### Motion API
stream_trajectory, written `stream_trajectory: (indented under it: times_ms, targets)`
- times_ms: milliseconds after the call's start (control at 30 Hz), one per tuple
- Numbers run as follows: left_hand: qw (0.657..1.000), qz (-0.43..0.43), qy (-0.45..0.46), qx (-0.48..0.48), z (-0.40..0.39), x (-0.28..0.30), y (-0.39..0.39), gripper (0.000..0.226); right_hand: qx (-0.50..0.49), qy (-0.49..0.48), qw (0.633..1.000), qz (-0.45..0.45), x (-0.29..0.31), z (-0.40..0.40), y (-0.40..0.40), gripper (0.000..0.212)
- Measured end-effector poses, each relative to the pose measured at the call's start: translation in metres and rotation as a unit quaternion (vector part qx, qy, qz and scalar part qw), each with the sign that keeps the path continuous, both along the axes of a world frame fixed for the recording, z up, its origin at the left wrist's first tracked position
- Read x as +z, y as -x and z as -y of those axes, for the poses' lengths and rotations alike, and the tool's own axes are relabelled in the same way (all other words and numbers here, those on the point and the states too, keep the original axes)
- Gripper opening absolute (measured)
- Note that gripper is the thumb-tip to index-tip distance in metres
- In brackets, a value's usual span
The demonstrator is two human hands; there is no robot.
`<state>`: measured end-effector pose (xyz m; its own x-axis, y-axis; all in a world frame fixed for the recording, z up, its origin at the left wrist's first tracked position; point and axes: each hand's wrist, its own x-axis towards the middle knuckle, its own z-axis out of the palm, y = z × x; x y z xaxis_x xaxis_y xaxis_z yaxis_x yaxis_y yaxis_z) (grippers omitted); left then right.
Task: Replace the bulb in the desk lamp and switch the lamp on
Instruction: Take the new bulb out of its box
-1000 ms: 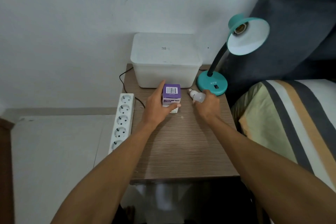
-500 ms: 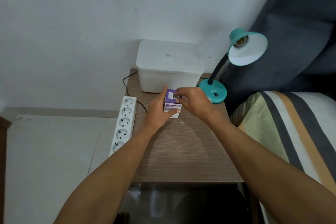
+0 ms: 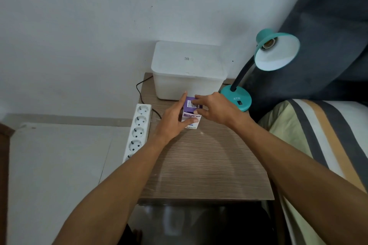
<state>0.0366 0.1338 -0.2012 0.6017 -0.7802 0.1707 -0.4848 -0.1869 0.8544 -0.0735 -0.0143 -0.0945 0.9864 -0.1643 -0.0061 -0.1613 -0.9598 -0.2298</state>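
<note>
A small purple and white bulb box (image 3: 191,125) stands on the wooden bedside table (image 3: 203,167), just in front of the white container. My left hand (image 3: 172,117) clasps its left side. My right hand (image 3: 217,108) has its fingertips over the barcoded top and its thumb on the front. The teal desk lamp (image 3: 237,99) stands at the back right of the table. Its shade (image 3: 277,53) faces me and the socket inside holds no bulb. No loose bulb shows in this view.
A lidded white plastic container (image 3: 189,73) sits against the wall. A white power strip (image 3: 137,131) lies along the table's left edge with a black cord (image 3: 139,89) behind it. A bed with a striped cover (image 3: 322,137) and a dark cushion (image 3: 322,26) border the right side.
My right hand has left the loose bulb by the lamp base and moved left onto the top of the box. The left hand has kept its hold on the box.
</note>
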Motion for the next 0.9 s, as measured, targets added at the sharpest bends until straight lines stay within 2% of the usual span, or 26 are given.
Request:
stream_trajectory:
  times_ms: [233, 367, 467, 533, 667, 833, 900]
  targets:
    - [1.000, -0.005, 0.009, -0.002, 0.001, -0.002, 0.000, 0.106, 0.073, 0.033, 0.995, 0.062, -0.002, -0.001, 0.011, 0.038]
    - [1.000, 0.008, 0.007, -0.003, 0.000, 0.001, 0.001, 0.105, 0.077, 0.047, 0.989, 0.113, -0.011, -0.001, 0.012, 0.030]
    - [1.000, 0.013, 0.011, -0.001, -0.001, -0.002, 0.001, 0.105, 0.031, -0.007, 0.988, 0.152, -0.017, -0.005, 0.009, 0.024]
    - [1.000, 0.028, 0.006, 0.003, -0.002, -0.004, 0.001, 0.106, -0.039, -0.066, 0.984, 0.161, -0.019, -0.007, 0.007, 0.026]
    - [0.998, 0.061, -0.002, 0.015, -0.004, -0.004, 0.005, 0.108, -0.192, -0.157, 0.942, 0.226, -0.023, -0.008, -0.003, 0.028]
    - [0.995, 0.098, 0.006, -0.004, -0.006, -0.006, 0.005, 0.101, -0.256, -0.214, 0.901, 0.278, -0.024, -0.007, -0.014, 0.031]
    - [0.996, 0.085, 0.002, -0.008, -0.005, -0.003, 0.002, 0.101, -0.251, -0.178, 0.900, 0.309, -0.025, -0.007, -0.012, 0.039]
